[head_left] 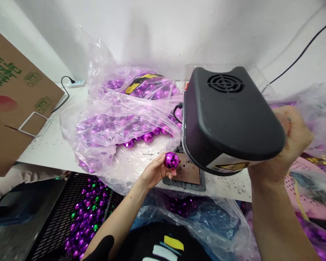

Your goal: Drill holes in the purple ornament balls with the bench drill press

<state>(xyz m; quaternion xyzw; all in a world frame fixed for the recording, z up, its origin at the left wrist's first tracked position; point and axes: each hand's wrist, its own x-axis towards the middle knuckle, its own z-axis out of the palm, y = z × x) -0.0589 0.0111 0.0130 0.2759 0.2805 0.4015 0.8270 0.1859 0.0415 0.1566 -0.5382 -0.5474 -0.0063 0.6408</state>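
A shiny purple faceted ball [171, 160] is pinched in the fingers of my left hand [158, 169], above the front part of the white table. Below it lies a brown board [188, 174] with a small dark hole, set on a grey plate [184, 186]. My right hand [293, 137] is closed against the right side of a black machine housing [233, 119] with a round vent. The housing hides most of the fingers, so what they grip there does not show. A clear plastic bag [97, 108] of purple balls lies open behind my left hand.
A cardboard box [21, 98] stands at the left, near a white power strip [76, 84]. Below the table edge, a black crate [57, 217] holds purple and green balls. A pink basket [305, 188] is at the right. Dark scraps litter the white table [57, 152].
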